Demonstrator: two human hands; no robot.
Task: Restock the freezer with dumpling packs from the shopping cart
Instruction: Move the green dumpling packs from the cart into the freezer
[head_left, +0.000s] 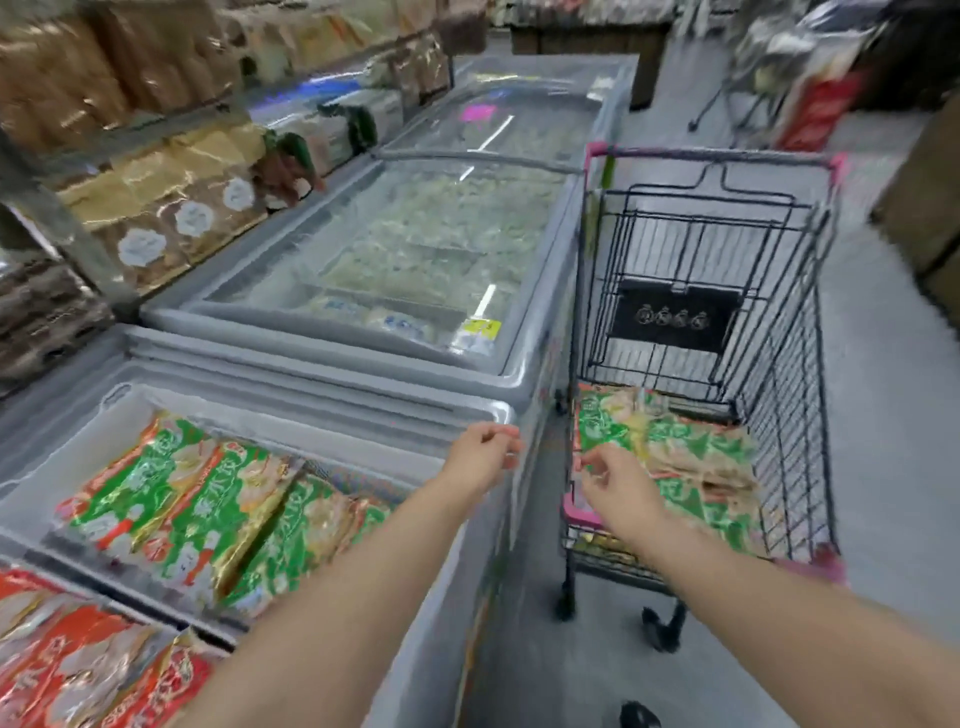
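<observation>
- Left hand (480, 451): reaches out over the right rim of the open grey chest freezer (291, 415), fingers loosely curled, nothing in it.
- Far left, lower corner: red plastic dumpling packs (78, 665) lie in the nearest freezer compartment.
- Next compartment along: green-and-gold plastic dumpling packs (197, 514) lie in overlapping rows, tilted, filling most of the white liner.
- Behind the open freezer: a second grey chest freezer with a closed curved glass lid (415, 244); pale frozen goods show through the glass, too blurred to identify. A yellow price tag (482, 328) sits at its near right corner.
- Upper left: shelves of brown and tan packaged goods (156, 208) above the freezers.
- Right hand (618, 488): at the near left edge of the cart basket, fingers partly curled, just touching the edge of the top green pack; whether it grips the pack, cannot tell.
- Black wire shopping cart with pink corner trim (789, 364): stands just beside the freezers on the grey floor. A stack of green-and-gold dumpling packs in the cart (691, 457) fills its near end.
</observation>
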